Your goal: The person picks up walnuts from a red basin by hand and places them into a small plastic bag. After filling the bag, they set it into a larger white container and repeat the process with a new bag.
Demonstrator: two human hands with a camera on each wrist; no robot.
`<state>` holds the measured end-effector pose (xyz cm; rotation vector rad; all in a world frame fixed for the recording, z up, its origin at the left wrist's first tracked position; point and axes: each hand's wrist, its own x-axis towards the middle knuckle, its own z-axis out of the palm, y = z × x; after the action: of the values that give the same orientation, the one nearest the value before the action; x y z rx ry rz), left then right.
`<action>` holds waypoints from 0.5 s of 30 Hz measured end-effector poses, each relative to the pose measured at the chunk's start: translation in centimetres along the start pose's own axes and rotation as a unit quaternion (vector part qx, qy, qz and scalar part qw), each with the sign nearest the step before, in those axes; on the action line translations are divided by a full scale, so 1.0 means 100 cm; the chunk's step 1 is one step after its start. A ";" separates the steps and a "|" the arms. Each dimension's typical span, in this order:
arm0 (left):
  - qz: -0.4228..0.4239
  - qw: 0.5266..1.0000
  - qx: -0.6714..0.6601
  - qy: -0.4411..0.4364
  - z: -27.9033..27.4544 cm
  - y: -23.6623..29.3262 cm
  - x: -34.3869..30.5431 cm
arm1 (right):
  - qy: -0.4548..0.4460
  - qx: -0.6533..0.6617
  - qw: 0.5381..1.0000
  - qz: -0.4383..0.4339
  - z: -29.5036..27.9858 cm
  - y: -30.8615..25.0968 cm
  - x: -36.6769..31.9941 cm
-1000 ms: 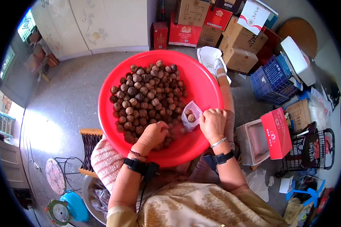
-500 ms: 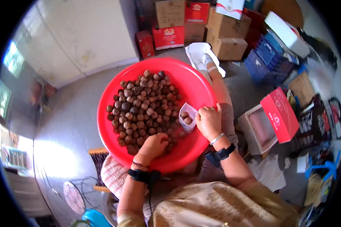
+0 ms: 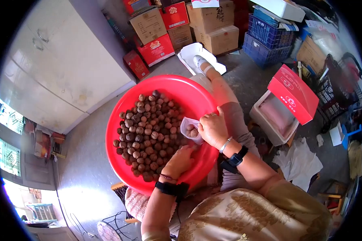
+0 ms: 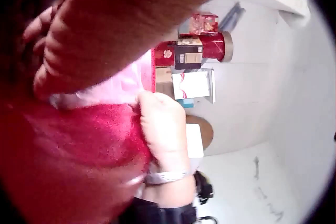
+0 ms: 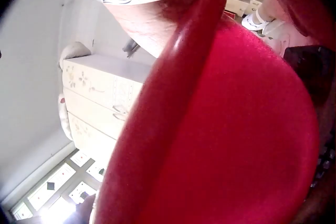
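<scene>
I see the right hand (image 3: 212, 129) pinching a small clear plastic bag (image 3: 188, 127) at the round red plastic basin's (image 3: 197, 96) right side. The left hand (image 3: 181, 160) is nearer the basin's near rim, just short of the bag, and sits among brown walnuts (image 3: 149, 132) — I cannot tell its grip.

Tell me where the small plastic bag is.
In the head view, the small plastic bag sits inside the red basin, right of the walnut pile, held by the right hand, with the left hand just below.

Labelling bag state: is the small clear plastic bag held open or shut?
Open. The right hand holds the small clear plastic bag with its mouth spread; brown walnuts show inside it.
</scene>
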<state>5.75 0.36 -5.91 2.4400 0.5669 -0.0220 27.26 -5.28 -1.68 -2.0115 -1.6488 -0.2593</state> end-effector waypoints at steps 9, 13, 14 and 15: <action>-0.039 0.996 -0.078 -0.001 0.047 -0.046 0.024 | -0.022 -0.014 1.000 0.006 -0.003 0.000 0.001; 0.004 0.997 -0.047 0.067 0.046 -0.044 0.025 | -0.031 -0.019 0.999 0.006 -0.006 -0.002 0.002; 0.005 0.996 -0.047 0.070 0.048 -0.044 0.027 | -0.026 -0.024 0.999 0.003 -0.005 -0.002 0.001; 0.016 0.993 -0.057 0.098 0.050 -0.044 0.030 | -0.020 -0.029 0.999 0.001 -0.005 -0.002 0.001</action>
<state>7.28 1.78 -12.89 2.3546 0.5967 0.2588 27.19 -5.49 -1.14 -2.0740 -1.6832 -0.2707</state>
